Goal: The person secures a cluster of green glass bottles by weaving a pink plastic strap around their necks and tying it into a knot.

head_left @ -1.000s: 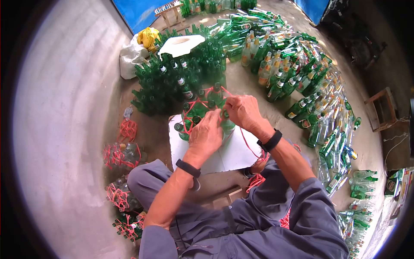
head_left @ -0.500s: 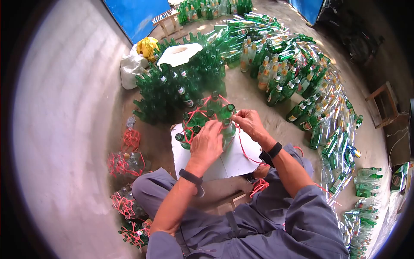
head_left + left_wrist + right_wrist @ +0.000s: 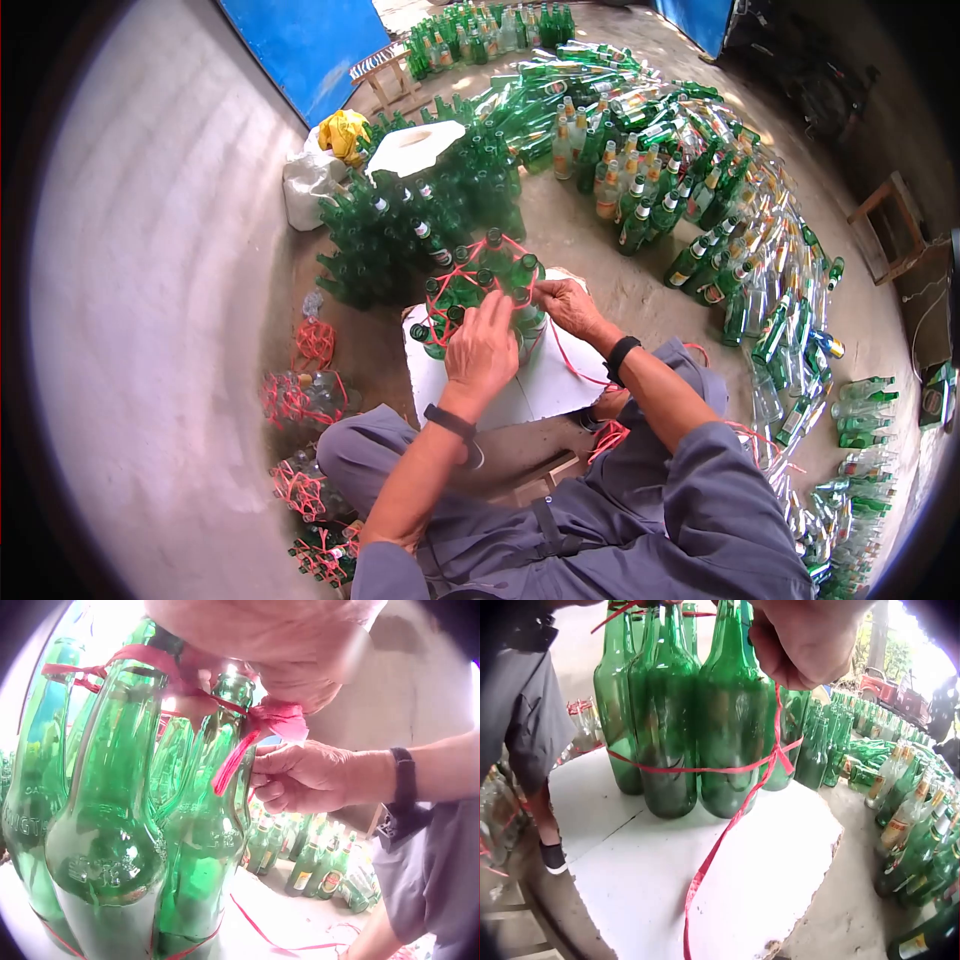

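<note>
A cluster of green glass bottles (image 3: 525, 315) stands upright on a white board (image 3: 560, 365). Red plastic string (image 3: 142, 656) runs around and between the necks, and another band (image 3: 727, 769) circles the bottles lower down. My left hand (image 3: 485, 345) is over the near necks, its fingers and thumb around one bottle neck (image 3: 234, 688) beside a red knot (image 3: 277, 718). At the cluster's right side my right hand (image 3: 575, 310) pinches the red string, which drops from the fingers past the lower band and trails over the board. Its fingertips are partly hidden.
More green bottles (image 3: 370, 245) stand crowded ahead, with a white slab (image 3: 415, 150) on top. A long heap of bottles (image 3: 770, 235) curves along the right. String-tied bundles (image 3: 305, 395) sit by the left wall. A wooden frame (image 3: 885, 230) leans at the far right.
My right hand has moved from above the bottle tops down to the cluster's right side. The left hand stays at the near necks. The head view has tilted upward.
</note>
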Demonstrator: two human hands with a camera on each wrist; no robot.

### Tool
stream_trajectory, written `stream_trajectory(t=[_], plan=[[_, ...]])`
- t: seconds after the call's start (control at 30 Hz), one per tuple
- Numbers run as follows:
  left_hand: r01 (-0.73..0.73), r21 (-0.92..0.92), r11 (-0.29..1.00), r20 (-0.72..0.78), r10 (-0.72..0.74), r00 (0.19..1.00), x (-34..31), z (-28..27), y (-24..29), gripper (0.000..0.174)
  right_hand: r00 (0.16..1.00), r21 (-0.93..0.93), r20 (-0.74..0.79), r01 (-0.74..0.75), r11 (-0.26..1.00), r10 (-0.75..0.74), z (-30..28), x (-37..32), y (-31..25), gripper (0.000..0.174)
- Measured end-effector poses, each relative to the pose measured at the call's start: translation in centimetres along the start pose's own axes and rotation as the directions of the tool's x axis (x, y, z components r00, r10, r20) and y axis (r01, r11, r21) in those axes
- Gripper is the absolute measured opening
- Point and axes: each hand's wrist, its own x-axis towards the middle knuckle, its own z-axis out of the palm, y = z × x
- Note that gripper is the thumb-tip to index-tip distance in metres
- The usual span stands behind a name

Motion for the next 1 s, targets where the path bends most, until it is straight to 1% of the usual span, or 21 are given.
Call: stream_trajectory(t=[0.03,0.1,0.13,0.2,0.23,0.27,0.33,0.37,0.4,0.47,0.5,0.53,0.6,0.67,0.73,0.77,0.8,0.83,0.87,0.97,1.0], plan=[[-0.001,0.001,1.000,0.002,0.001,1.000,-0.3,0.1,-0.2,0.048,1.000,0.002,-0.001,0.000,1.000,0.000,-0.1,0.2,0.4,0.028],[-0.102,0.068,0.992,-0.101,0.109,0.989,-0.9,0.1,-0.5,0.054,0.998,-0.078,0.061,-0.012,0.997,0.017,-0.6,0.6,0.2,0.030],[-0.098,0.069,0.993,-0.099,0.104,0.990,-1.4,0.1,-0.4,0.054,0.998,-0.076,0.066,-0.013,0.997,0.018,-0.5,0.6,0.1,0.030],[-0.002,0.115,0.993,-0.294,0.036,0.955,-2.6,-1.0,0.4,0.061,0.999,-0.033,0.050,-0.017,0.999,0.019,-0.4,0.6,0.1,0.031],[0.075,0.066,0.995,-0.314,-0.051,0.948,-3.5,-1.3,0.6,0.075,0.999,-0.050,0.045,-0.026,0.998,0.028,-0.4,0.6,0.2,0.032],[0.078,0.069,0.995,-0.309,-0.053,0.950,-4.3,-1.2,0.4,0.075,0.998,-0.045,0.048,-0.030,0.999,0.032,-0.3,0.7,0.3,0.032],[0.239,-0.300,0.923,-0.385,-0.347,0.855,-6.0,-0.7,-0.2,0.089,0.998,-0.074,0.060,-0.032,0.997,0.037,-0.4,0.8,0.5,0.033],[0.291,-0.366,0.884,-0.298,-0.408,0.863,-7.0,-0.1,-1.0,0.095,0.997,-0.072,0.061,-0.032,0.997,0.037,-0.4,0.9,0.6,0.033],[0.292,-0.365,0.884,-0.298,-0.408,0.863,-7.1,0.5,-1.3,0.095,0.998,-0.068,0.059,-0.028,0.997,0.032,-0.4,0.9,0.6,0.032],[0.230,-0.625,0.746,-0.224,-0.454,0.863,-7.0,1.2,-1.7,0.088,0.998,-0.058,0.055,-0.018,0.998,0.021,-0.3,0.7,0.4,0.031],[0.211,-0.614,0.761,-0.215,-0.418,0.882,-6.7,1.5,-1.7,0.080,0.998,-0.058,0.056,-0.017,0.998,0.020,-0.3,0.5,0.2,0.031],[0.210,-0.613,0.762,-0.218,-0.418,0.882,-6.3,1.7,-1.8,0.080,0.999,-0.092,0.049,-0.015,0.996,0.019,-0.3,0.3,0.0,0.030],[0.269,-0.576,0.772,-0.235,-0.471,0.850,-5.5,1.8,-1.8,0.073,0.999,-0.127,0.041,-0.014,0.992,0.019,0.0,-0.5,-0.3,0.029],[0.248,-0.610,0.752,-0.258,-0.485,0.835,-5.0,1.9,-3.0,0.068,0.998,-0.053,-0.002,0.056,0.997,-0.056,0.7,-2.0,-0.5,0.025],[0.203,-0.568,0.798,-0.256,-0.406,0.877,-5.1,1.2,-5.3,0.067,0.997,-0.027,-0.011,0.072,0.997,-0.072,1.6,-3.2,-0.1,0.028],[0.198,-0.503,0.841,-0.265,-0.368,0.891,-5.1,0.6,-6.1,0.059,0.997,-0.039,-0.001,0.081,0.996,-0.082,2.1,-3.9,-0.1,0.029],[0.200,-0.504,0.840,-0.263,-0.371,0.891,-5.0,-0.1,-7.1,0.059,0.996,-0.051,0.008,0.093,0.994,-0.093,2.5,-4.6,-0.4,0.030],[0.183,-0.533,0.826,-0.218,-0.342,0.914,-4.9,-0.8,-8.1,0.058,0.996,-0.041,0.017,0.093,0.995,-0.092,3.1,-5.4,-0.7,0.030],[0.166,-0.560,0.811,-0.174,-0.311,0.934,-4.7,-1.4,-9.0,0.057,0.989,-0.151,0.071,0.136,0.979,-0.127,3.6,-6.0,-0.5,0.030],[0.175,-0.654,0.736,-0.096,-0.310,0.946,-4.0,-3.2,-11.2,0.053,0.983,-0.107,0.083,0.171,0.979,-0.163,6.3,-8.1,-0.4,0.025],[0.191,-0.685,0.703,-0.038,-0.296,0.954,-3.8,-3.6,-11.3,0.051,0.996,-0.053,0.027,0.087,0.995,-0.086,7.1,-8.8,-1.2,0.025]])
